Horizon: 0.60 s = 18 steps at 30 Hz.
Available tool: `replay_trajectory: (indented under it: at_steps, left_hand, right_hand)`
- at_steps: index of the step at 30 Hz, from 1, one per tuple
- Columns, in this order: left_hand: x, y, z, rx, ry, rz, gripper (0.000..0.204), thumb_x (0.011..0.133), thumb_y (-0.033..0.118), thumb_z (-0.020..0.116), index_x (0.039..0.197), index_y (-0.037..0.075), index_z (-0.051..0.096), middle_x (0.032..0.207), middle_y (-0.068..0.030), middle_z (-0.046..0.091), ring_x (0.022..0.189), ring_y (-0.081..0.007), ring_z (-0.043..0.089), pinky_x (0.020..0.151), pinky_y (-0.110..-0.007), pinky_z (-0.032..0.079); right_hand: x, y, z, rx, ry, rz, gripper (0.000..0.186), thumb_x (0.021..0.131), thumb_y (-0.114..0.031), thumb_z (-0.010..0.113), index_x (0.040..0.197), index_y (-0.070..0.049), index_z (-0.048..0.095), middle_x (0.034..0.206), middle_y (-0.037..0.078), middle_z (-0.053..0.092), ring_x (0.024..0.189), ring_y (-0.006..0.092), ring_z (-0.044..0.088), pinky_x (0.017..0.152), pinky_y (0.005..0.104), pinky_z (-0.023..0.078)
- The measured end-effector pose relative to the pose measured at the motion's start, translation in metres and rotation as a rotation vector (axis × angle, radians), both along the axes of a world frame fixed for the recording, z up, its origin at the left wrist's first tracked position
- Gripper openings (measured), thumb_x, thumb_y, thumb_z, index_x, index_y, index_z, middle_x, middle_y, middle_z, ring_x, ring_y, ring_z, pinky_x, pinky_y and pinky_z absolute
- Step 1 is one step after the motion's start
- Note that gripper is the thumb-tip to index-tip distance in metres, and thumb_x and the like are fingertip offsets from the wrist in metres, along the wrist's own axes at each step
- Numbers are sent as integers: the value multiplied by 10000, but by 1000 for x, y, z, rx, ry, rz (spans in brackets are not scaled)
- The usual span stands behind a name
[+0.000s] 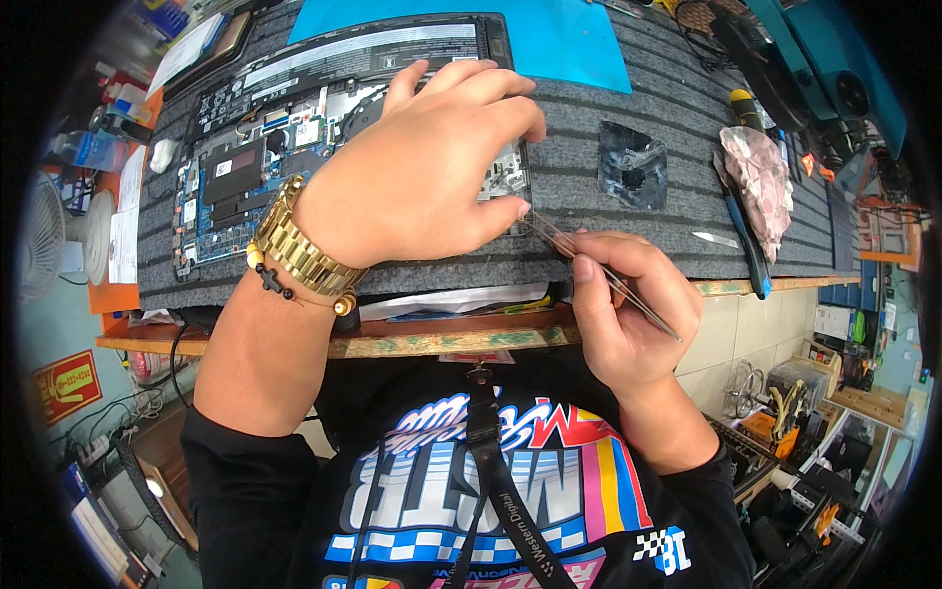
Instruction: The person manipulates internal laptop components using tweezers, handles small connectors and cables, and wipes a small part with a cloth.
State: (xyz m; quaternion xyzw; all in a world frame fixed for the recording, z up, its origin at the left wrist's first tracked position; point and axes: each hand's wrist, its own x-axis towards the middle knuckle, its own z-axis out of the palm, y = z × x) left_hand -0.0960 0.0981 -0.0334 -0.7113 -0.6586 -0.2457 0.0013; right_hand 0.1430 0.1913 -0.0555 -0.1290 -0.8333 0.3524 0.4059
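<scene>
An opened laptop base [231, 182] lies on a grey ribbed mat [564, 118], showing its blue board and long black battery [294, 79]. My left hand [412, 172] rests across its middle and right part, fingers apart and curled, hiding what lies beneath. My right hand [628, 304] holds thin metal tweezers [618, 285], their tips at the laptop's right edge beside my left thumb. Whether anything is between the tips is too small to tell. A small dark square sheet [633, 163] lies just right of the laptop.
A blue mat [574, 44] lies at the back. On the right are a crumpled pink bag [756, 187], a long dark tool with blue grips [746, 236], a screwdriver [746, 108] and teal equipment [854, 79]. A fan [41, 236] stands left. The wooden bench edge [422, 339] runs across the front.
</scene>
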Motion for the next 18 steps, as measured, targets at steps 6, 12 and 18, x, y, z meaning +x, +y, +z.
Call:
replay_trajectory:
  at_steps: [6, 12, 18]
  left_hand:
    - [1, 0, -1, 1, 10, 8, 502, 868, 287, 836, 1312, 105, 684, 1580, -177, 596, 1537, -435, 473, 1265, -613, 318]
    - [1, 0, -1, -3, 13, 13, 503, 868, 286, 838, 1314, 108, 688, 1587, -175, 594, 1540, -432, 471, 1264, -618, 319]
    - [0, 0, -1, 10, 16, 9, 512, 864, 287, 843, 1318, 108, 688, 1579, -179, 601, 1535, -441, 475, 1269, -604, 321]
  right_hand:
    - [-2, 0, 1, 21, 12, 12, 159, 872, 121, 770, 1020, 63, 757, 928, 177, 804, 829, 289, 803, 772, 343, 628]
    - [-2, 0, 3, 32, -4, 11, 159, 869, 127, 770, 1014, 65, 754, 930, 177, 804, 830, 290, 804, 776, 343, 631]
    - [-2, 0, 2, 35, -10, 7, 160, 864, 127, 772, 1010, 62, 753, 932, 176, 805, 839, 292, 808, 776, 345, 633]
